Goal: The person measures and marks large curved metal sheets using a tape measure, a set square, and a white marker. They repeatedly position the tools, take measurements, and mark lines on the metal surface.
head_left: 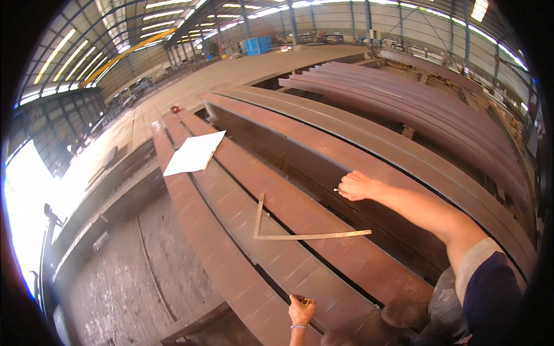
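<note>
My left hand [300, 314], with a bracelet at the wrist, is closed around a small yellow and dark tape measure [306, 301], mostly hidden by the fingers, over the near steel beams. My right hand [356, 186] reaches out over the gap beside a long beam, its fingers pinching a short white stick of chalk [336, 190]. Between the hands and farther left, an L-shaped steel square [311, 236] lies across two rust-brown beams [277, 222]. A white sheet of paper [195, 153] rests on the beams toward their far end. Faint pale marks show on the beam tops.
Dark gaps run between the long beams. More stacked steel sections [415, 98] lie to the right. At left is a rough dark floor [133, 265]. My shoe [404, 311] is on the beams at the lower right. A blue container [257, 45] stands far off in the hall.
</note>
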Action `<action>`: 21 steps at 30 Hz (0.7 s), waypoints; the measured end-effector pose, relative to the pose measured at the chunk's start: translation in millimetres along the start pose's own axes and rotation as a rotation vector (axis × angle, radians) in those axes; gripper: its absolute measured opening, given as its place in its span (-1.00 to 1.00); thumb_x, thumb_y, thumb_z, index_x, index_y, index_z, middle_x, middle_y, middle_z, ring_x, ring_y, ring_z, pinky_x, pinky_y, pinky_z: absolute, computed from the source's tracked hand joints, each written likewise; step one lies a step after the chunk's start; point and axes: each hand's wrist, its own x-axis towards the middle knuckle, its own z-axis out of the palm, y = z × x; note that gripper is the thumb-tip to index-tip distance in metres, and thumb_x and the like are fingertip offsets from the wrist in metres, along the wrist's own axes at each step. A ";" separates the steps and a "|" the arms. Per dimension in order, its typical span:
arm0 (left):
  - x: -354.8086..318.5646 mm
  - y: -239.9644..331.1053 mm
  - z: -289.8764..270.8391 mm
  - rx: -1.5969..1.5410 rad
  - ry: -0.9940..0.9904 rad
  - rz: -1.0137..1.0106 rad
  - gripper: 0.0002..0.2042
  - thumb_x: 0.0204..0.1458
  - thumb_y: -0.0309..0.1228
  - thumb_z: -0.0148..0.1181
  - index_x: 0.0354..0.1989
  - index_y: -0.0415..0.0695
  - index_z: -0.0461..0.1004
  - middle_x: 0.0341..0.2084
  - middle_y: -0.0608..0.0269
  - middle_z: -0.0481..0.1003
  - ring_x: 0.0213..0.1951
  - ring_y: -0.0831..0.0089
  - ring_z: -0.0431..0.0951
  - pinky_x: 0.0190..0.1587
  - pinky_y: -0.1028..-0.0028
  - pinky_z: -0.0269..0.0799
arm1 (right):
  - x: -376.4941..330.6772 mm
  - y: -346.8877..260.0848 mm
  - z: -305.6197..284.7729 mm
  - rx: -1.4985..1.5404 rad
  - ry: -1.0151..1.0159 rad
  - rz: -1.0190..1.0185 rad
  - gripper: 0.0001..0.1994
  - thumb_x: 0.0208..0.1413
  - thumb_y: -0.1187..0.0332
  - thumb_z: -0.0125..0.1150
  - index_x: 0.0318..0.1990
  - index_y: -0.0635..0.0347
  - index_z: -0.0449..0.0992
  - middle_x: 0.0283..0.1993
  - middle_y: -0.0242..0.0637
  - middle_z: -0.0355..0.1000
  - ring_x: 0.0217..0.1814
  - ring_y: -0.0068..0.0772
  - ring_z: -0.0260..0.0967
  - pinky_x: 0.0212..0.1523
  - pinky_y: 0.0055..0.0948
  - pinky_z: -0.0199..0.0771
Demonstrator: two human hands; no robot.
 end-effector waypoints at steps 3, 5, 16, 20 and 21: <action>-1.9 -15.2 -12.5 0.028 0.003 0.034 -0.53 -0.14 -0.19 0.43 -0.15 -0.19 0.38 -0.35 -0.03 0.63 -0.20 -0.02 0.67 -0.10 0.14 0.56 | 26.1 -17.1 -42.8 -0.064 0.023 -0.098 -0.65 0.24 0.18 0.13 -0.45 0.28 0.59 -0.35 -0.03 0.52 -0.27 0.07 0.53 -0.30 -0.03 0.55; -4.8 -24.0 -18.9 0.023 0.004 0.015 -0.52 -0.13 -0.20 0.42 -0.13 -0.19 0.37 -0.32 -0.02 0.63 -0.19 -0.03 0.67 -0.09 0.14 0.56 | 41.0 -35.6 -67.7 -0.032 0.162 -0.203 -0.63 0.21 0.19 0.14 -0.51 0.31 0.59 -0.40 0.03 0.53 -0.32 0.12 0.54 -0.34 -0.01 0.55; -7.6 -12.8 -110.5 0.227 0.031 0.017 -0.41 -0.14 -0.18 0.48 -0.09 -0.25 0.26 -0.29 -0.08 0.60 -0.18 -0.10 0.64 -0.11 0.11 0.56 | 50.6 -154.2 -74.9 0.273 0.175 -0.581 -0.74 0.20 0.26 0.17 -0.42 0.27 0.59 -0.30 -0.07 0.53 -0.17 0.00 0.52 -0.25 -0.07 0.58; -11.1 34.9 -166.8 0.300 -0.080 0.154 -0.44 -0.10 -0.25 0.43 -0.08 -0.25 0.20 -0.31 -0.13 0.58 -0.18 -0.18 0.62 -0.13 0.05 0.54 | 15.0 -204.4 -45.7 0.600 0.110 -0.721 -0.73 0.28 0.26 0.15 -0.31 0.30 0.59 -0.27 -0.03 0.52 -0.17 0.06 0.51 -0.17 -0.04 0.56; -12.8 47.7 -178.0 0.311 -0.110 0.185 -0.45 -0.09 -0.27 0.42 -0.08 -0.25 0.19 -0.32 -0.15 0.57 -0.18 -0.20 0.62 -0.14 0.04 0.54 | 9.4 -215.3 -41.6 0.668 0.094 -0.753 -0.73 0.29 0.25 0.14 -0.31 0.31 0.58 -0.26 -0.02 0.52 -0.17 0.08 0.52 -0.16 -0.03 0.55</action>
